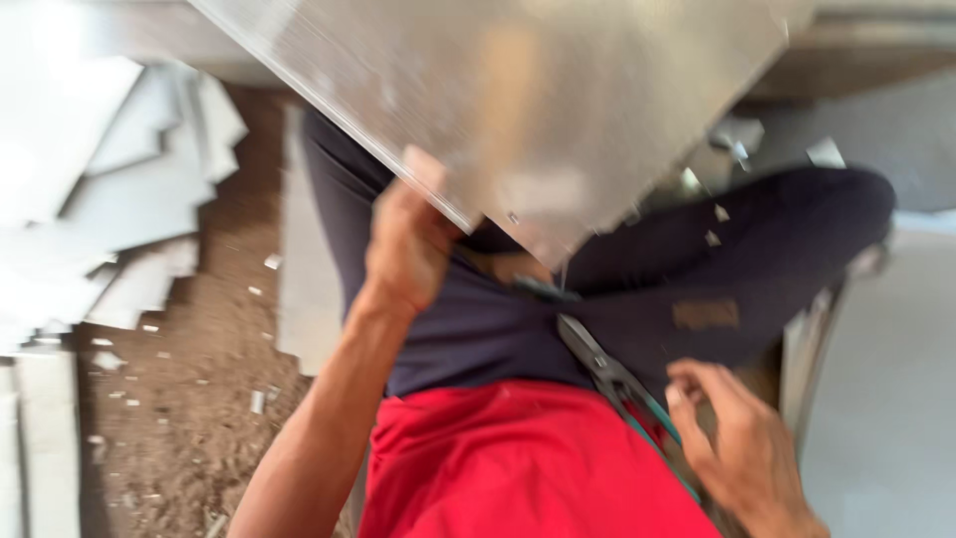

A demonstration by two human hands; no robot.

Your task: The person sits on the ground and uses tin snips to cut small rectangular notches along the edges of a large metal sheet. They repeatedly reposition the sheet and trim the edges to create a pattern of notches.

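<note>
The left hand (pixel 408 249) grips the lower edge of the metal sheet (pixel 538 100), which is tilted over the lap. The right hand (pixel 742 448) is closed loosely on the teal handles of the snips (pixel 607 369), blades pointing at the sheet's corner.

Risks: the cut edge may slice the left fingers; the sheet may slip or flex, since one hand supports it; offcuts (pixel 129 199) on the floor are sharp underfoot.

Motion blur obscures the blade tips. The sheet's upper part is out of frame.

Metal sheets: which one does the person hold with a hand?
The large shiny sheet over the lap, gripped at its edge by the left hand; the pale sheets lie stacked on the ground.
</note>
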